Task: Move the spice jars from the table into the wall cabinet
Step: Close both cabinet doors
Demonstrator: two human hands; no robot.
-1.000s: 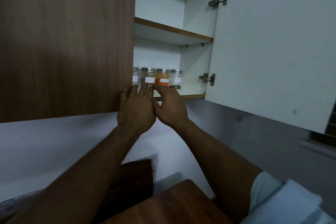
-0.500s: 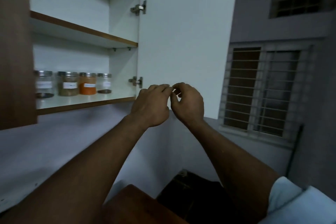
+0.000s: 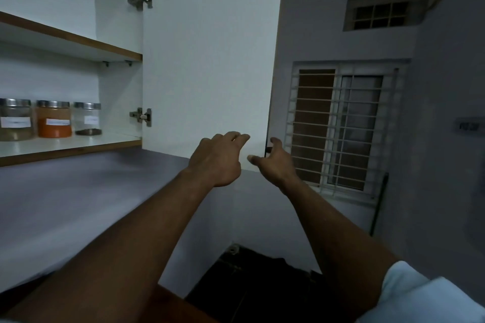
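A: So, where are the spice jars (image 3: 53, 120)?

B: In the wall cabinet (image 3: 118, 81), on the bottom shelf (image 3: 78, 143). Three show, side by side. They stand back from the shelf's front edge. The left one has brown stuff in it and is cut off by the picture's edge. The middle one is orange. The right one is almost see-through, with a little dark stuff at the bottom.

A: Is there room beside them?

B: Yes. A strip of white shelf shows between the right jar and the cabinet's side wall, by the lower hinge (image 3: 141, 117).

A: And the hands?

B: Both are up by the open door (image 3: 210, 60), near its bottom right corner. The left hand (image 3: 217, 160) is in front of the door's white face. Its fingers are loose and point forward, and it holds nothing. The right hand (image 3: 275, 162) is at the door's outer edge, with its thumb spread wide from the fingers. I cannot tell if its fingertips touch the edge.

A: What's past the door?

B: A barred window (image 3: 341, 128). Down low, a corner of the brown table (image 3: 181, 309) peeks out between the arms.
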